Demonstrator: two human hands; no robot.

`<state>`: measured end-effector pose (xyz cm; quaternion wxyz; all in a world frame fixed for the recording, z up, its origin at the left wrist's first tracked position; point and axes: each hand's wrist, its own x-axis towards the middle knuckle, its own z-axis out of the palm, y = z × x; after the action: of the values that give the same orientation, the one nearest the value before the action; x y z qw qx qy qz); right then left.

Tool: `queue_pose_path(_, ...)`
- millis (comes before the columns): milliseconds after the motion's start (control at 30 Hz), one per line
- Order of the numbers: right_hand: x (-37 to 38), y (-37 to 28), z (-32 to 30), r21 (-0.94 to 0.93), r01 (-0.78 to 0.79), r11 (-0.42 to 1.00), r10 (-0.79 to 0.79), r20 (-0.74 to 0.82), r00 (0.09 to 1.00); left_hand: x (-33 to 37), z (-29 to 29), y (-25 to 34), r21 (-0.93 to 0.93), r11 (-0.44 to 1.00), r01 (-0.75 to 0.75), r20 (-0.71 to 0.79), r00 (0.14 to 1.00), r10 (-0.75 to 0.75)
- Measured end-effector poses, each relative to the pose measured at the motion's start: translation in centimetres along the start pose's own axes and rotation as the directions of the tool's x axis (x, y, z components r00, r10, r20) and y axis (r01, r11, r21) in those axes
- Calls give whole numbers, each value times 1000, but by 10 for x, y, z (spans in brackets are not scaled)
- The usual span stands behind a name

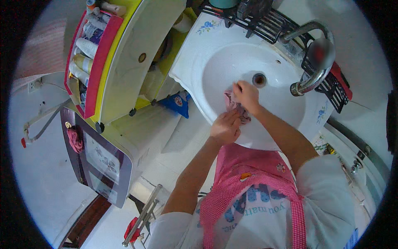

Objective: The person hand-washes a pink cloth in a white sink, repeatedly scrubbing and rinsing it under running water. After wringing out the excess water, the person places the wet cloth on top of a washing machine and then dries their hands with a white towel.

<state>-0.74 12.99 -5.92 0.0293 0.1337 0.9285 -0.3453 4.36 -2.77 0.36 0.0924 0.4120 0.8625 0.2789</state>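
Here, white-and-yellow cabinet (pixel 124 62) at upper left; its pink-edged tray (pixel 104 56) holds bottles (pixel 86 47) lying close together. White sink (pixel 286 97), blue flowers on its rim, fills upper centre. Appliance (pixel 124 174) with dark purple top at lower left; a scrunched pink fabric (pixel 75 140) hangs or rests near its edge. Pink apron (pixel 248 164), worn over a pale shirt, lies between the forearms, close to the front of the sink. Black slatted rack (pixel 271 35) runs along the back of the sink. Curved metal faucet (pixel 313 82) stands at right, its mouth over the basin; part of it is blurred.

Left grip (pixel 226 126): fingers curled, grasping the lower part of the cloth. Right grip (pixel 246 94): clenched on the upper part, farther from the body. Cloth (pixel 245 118): pinkish, crumpled, held inside the basin toward the front, bunched between both grips. Drain (pixel 259 80): round, dark-centred, just beyond right grip, uncovered by either.
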Motion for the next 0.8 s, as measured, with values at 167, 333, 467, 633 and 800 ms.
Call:
queue_pose_path(167, -60, 4, 3, 178, 248, 952, -208, -218, 954, -11, 10, -4, -8, 999, 38, 98, 994, -37)
queue_pose_path(333, 32, 8, 23, -184, 205, 961, -240, -196, 951, -8, 8, -4, 48, 999, 6, 77, 997, -9)
queue_pose_path(467, 31, 2, 13, -178, 3, 984, -4, -3, 1000, -6, 7, 0, 86, 996, 11, 36, 999, -14)
queue_pose_path(633, 32, 30, -20, 714, -455, 532, 439, 227, 870, 24, -10, 21, 91, 924, 371, 327, 865, -380)
queue_pose_path(800, -17, -29, -123, 881, -457, 124, 374, 385, 844, 53, -7, 45, -766, -191, 614, 579, 530, -619)
